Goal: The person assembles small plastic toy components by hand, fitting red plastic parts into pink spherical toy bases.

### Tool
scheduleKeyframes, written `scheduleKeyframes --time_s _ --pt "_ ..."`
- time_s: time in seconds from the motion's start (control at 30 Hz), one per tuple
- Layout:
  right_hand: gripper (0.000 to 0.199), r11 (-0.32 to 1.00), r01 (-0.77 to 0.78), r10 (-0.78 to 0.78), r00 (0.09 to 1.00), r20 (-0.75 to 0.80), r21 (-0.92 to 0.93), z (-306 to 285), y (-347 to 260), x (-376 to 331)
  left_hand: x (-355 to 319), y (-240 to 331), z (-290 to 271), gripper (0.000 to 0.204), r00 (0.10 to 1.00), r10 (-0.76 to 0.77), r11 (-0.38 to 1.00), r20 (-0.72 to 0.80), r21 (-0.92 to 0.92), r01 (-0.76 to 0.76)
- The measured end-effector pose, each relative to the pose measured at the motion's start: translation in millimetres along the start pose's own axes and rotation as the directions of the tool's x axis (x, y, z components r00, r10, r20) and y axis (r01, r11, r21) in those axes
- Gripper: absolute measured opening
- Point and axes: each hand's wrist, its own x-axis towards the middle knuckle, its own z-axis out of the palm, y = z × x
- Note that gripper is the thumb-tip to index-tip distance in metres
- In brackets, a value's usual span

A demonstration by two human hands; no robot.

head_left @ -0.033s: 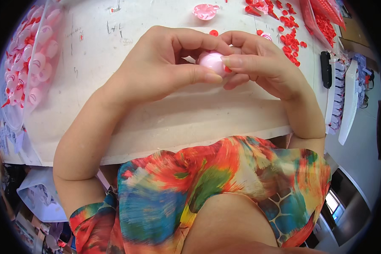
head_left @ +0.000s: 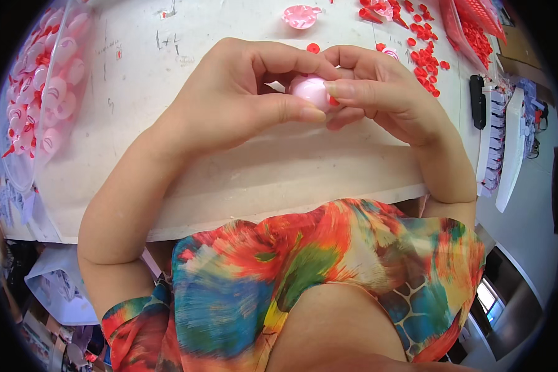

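Above the table, my left hand (head_left: 229, 99) is closed round a glossy pink rounded plastic piece (head_left: 312, 92), its thumb along the near side. Opposite it, my right hand (head_left: 384, 90) pinches a small red part (head_left: 333, 101) against the right side of that piece. Most of the red part is covered by my right thumb and fingertips. The fingertips of both hands meet behind the pink piece, so its far side is hidden. Just beyond my fingers lies a loose red cap-like piece (head_left: 313, 48).
A clear bin (head_left: 48, 93) of pink and red pieces stands at the left. Farther off lies a pink scalloped dish-like piece (head_left: 301, 17). Small red parts (head_left: 423, 59) are scattered at the far right, beside a pink basket (head_left: 456, 28) holding more. A black object (head_left: 477, 102) lies at the right edge.
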Motion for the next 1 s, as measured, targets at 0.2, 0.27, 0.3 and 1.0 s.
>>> scheduleKeyframes --time_s 0.2,0.27,0.3,1.0 --pt "0.044 0.998 -0.012 0.010 0.999 0.041 0.058 -2.7 5.1 4.6 -1.7 4.1 6.2 0.032 0.999 0.038 0.979 -0.032 0.202 -0.031" --pt "0.045 0.999 -0.003 0.001 0.999 0.041 0.048 -0.9 0.5 4.5 0.5 3.0 3.1 0.036 0.999 0.044 0.994 -0.030 0.099 -0.041" --pt "0.048 0.999 -0.014 0.013 1.000 0.007 0.049 1.8 -4.5 2.3 1.9 3.1 3.1 0.036 0.999 0.046 0.994 -0.026 0.105 -0.043" --pt "0.022 0.768 0.543 -0.602 0.793 -0.092 -0.340 -2.2 -9.2 -4.0 4.2 1.6 -2.9 0.052 0.983 0.067 0.973 -0.169 -0.207 -0.102"
